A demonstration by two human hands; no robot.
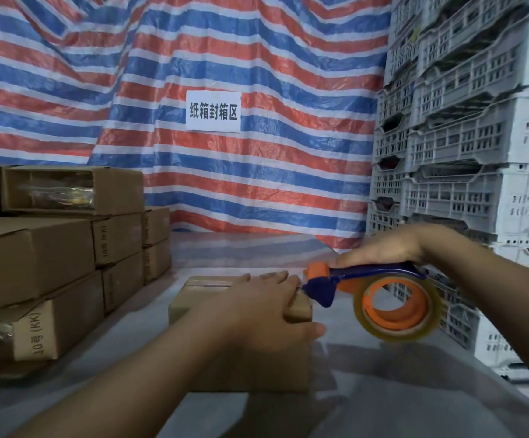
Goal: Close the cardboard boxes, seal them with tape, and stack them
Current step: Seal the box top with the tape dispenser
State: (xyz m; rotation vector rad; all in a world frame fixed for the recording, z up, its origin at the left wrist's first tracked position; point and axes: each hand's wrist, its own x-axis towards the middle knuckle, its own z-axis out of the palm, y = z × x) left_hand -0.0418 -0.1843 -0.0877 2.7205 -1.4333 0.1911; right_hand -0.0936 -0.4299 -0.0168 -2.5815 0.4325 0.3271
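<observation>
at far left a stack of cardboard boxes (51, 248) sits, some ends apparently open, so work likely remains. the left hand (266, 308) lies flat, fingers straight and together, pressing the box (193, 298) beneath them shut. just right of those fingertips the tape dispenser (374, 292) meets the box edge, the right hand (386, 248) curled around its handle; taping looks barely begun.

The light I see is soft and a bit dim, with a cool blue tint. A dark shadow lies on the bench (383, 390) under the tape roll (397, 306). Shiny spots glint on tape on the stacked boxes (51, 248) at the left. My picture bends at the edges, so the crates (478, 137) lean. Everything looks a little blurry, mostly the arms down low.
</observation>
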